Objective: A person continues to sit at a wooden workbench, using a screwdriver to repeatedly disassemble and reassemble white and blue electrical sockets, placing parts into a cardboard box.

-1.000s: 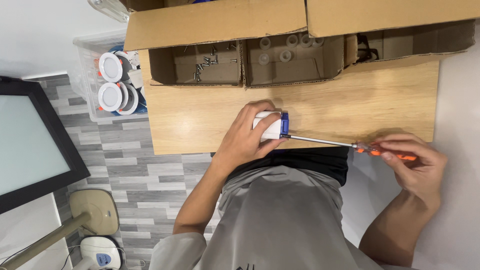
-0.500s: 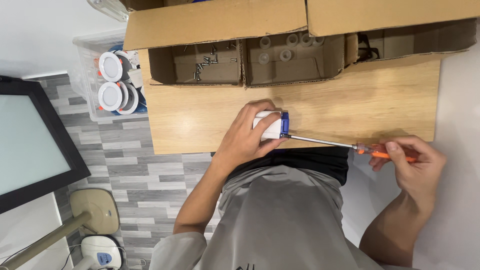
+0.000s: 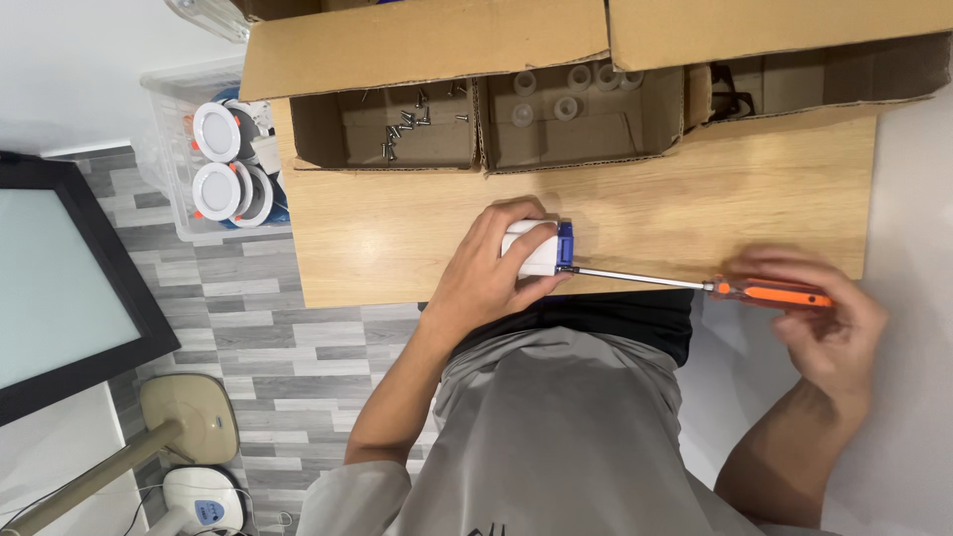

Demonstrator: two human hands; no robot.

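Head view: my left hand (image 3: 491, 273) is wrapped around a small white block with a blue end (image 3: 541, 248), held at the near edge of the wooden counter (image 3: 695, 208). The screwdriver (image 3: 695, 285) runs level from that blue end to my right hand (image 3: 829, 328), whose fingers are closed on its orange plastic handle. Slim steel shaft; smooth casing.

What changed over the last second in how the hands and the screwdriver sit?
Little changed: the right hand shifted its fingers slightly along the orange-handled screwdriver, as if turning it. The left hand went on gripping the small white block with a blue end at the edge of the wooden table, the screwdriver tip at the blue end.
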